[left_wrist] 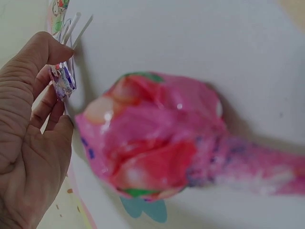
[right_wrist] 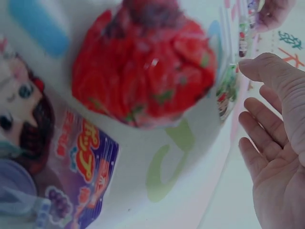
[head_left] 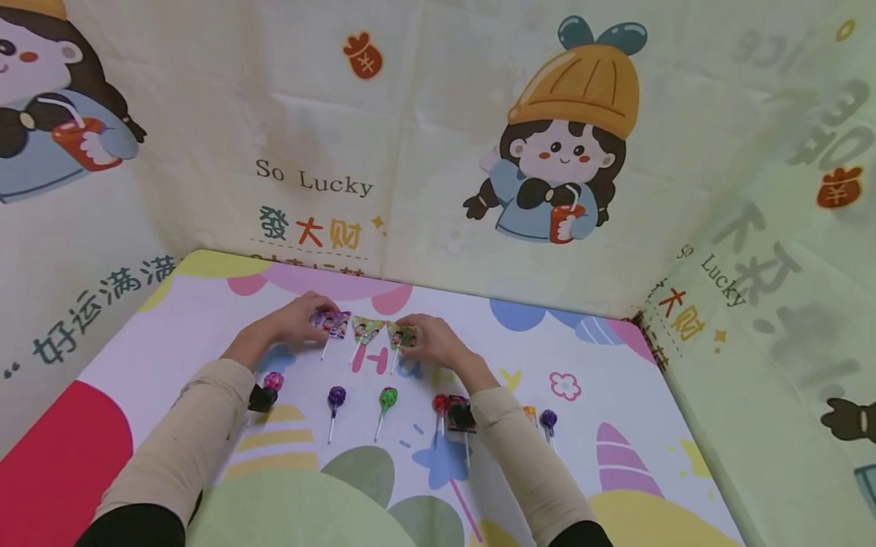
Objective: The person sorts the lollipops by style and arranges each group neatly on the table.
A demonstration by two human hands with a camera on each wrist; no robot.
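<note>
Three flat-wrapped lollipops stand side by side toward the back of the table, sticks pointing to the front. My left hand (head_left: pixel 289 322) pinches the purple-wrapped lollipop (head_left: pixel 339 325) at the left end; its shiny wrapper (left_wrist: pixel 64 81) shows between thumb and fingers in the left wrist view. A yellow-green wrapped lollipop (head_left: pixel 366 329) is in the middle. At the right end, my right hand (head_left: pixel 435 341) is at the green-wrapped lollipop (head_left: pixel 403 336). The right wrist view shows the thumb tip by that wrapper (right_wrist: pixel 228 93), the other fingers spread loosely.
Nearer the front is a row of lollipops: pink (head_left: pixel 273 380), purple (head_left: pixel 337 396), green (head_left: pixel 388 399), red (head_left: pixel 440 403), a dark flat-wrapped one (head_left: pixel 462 416), an orange wrapper (head_left: pixel 530 413) partly behind the right sleeve, and another purple (head_left: pixel 548 419). Printed cloth walls (head_left: pixel 444 143) rise behind.
</note>
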